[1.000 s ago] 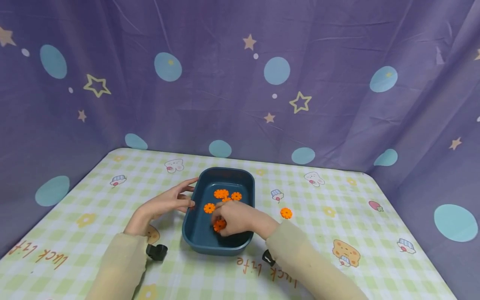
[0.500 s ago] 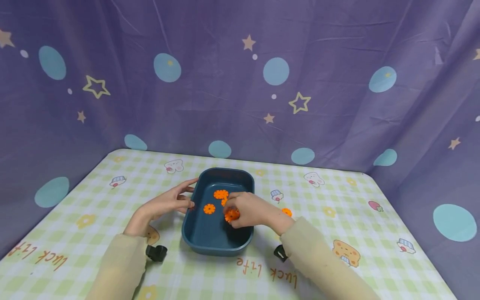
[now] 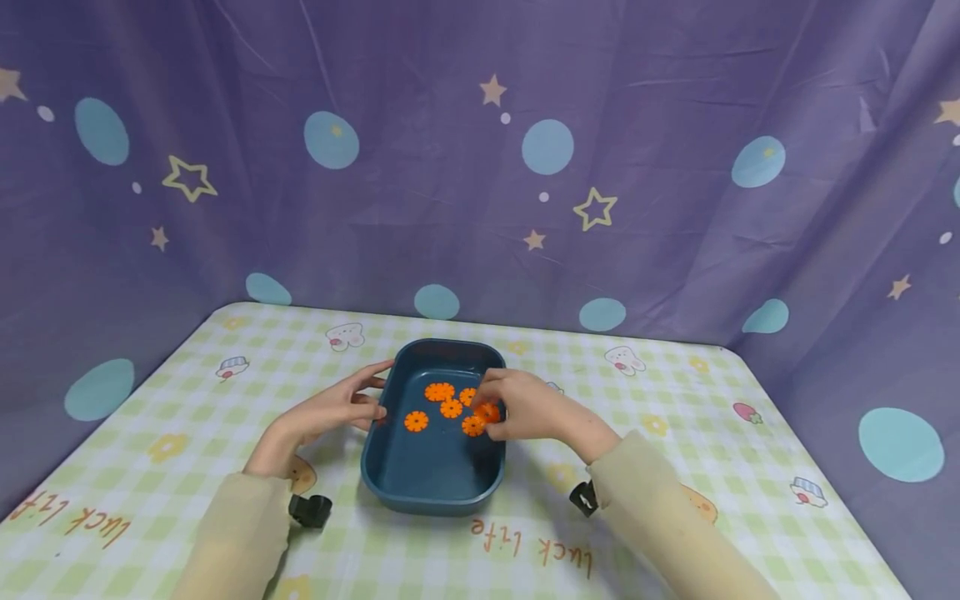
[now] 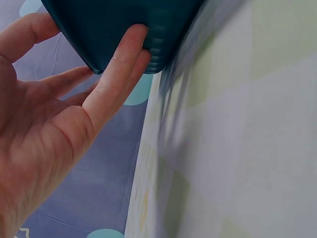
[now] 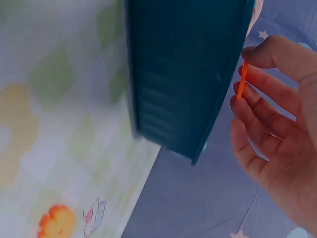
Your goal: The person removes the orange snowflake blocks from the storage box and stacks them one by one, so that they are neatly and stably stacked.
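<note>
Soft, even light fills the head view, edges bowing outward toward three and nine o'clock, while both wrist views blur.

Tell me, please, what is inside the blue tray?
The blue tray holds four loose orange discs, lying flat. A fifth disc is pinched by the right hand over the tray's right side. The hand covers the floor beneath it.

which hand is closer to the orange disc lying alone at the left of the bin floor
Left. The left hand rests on the bin's left wall beside that orange disc; the right hand is by the right rim.
</note>
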Demonstrator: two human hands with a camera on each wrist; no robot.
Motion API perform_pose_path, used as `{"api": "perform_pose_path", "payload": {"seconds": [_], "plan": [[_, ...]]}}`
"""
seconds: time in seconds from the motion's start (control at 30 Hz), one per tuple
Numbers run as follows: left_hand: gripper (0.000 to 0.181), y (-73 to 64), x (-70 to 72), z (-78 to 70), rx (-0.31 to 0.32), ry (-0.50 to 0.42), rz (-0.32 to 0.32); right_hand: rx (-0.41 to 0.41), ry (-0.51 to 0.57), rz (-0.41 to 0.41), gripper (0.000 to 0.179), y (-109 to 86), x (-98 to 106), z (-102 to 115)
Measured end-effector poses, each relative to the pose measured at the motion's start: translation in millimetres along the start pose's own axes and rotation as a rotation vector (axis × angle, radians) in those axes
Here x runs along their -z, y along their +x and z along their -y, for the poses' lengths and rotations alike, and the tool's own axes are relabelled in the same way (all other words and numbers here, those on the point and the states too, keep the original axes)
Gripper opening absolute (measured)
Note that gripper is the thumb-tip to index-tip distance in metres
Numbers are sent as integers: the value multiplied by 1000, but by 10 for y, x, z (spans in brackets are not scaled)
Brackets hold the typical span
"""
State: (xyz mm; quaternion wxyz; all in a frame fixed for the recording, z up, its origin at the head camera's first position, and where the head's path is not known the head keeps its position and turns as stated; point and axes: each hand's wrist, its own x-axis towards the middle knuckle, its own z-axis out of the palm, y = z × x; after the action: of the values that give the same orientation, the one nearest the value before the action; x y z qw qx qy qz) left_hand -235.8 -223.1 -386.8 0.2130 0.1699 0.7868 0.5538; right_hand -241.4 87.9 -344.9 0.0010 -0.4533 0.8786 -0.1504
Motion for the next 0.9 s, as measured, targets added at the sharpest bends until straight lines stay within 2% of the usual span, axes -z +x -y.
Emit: {"api": "perform_pose_path", "payload": {"seconds": [0.4,0.73,0.9], "plan": [[77,6,6,10,4,2,-8,-95,14,-39,24,-197,78,-238],[76,10,8,1,1,10,-1,-101,19,-83,19,-399,67,-442],[75,9,9,1,12,7,-8,-123,19,-64,19,-502,31,-529]]}}
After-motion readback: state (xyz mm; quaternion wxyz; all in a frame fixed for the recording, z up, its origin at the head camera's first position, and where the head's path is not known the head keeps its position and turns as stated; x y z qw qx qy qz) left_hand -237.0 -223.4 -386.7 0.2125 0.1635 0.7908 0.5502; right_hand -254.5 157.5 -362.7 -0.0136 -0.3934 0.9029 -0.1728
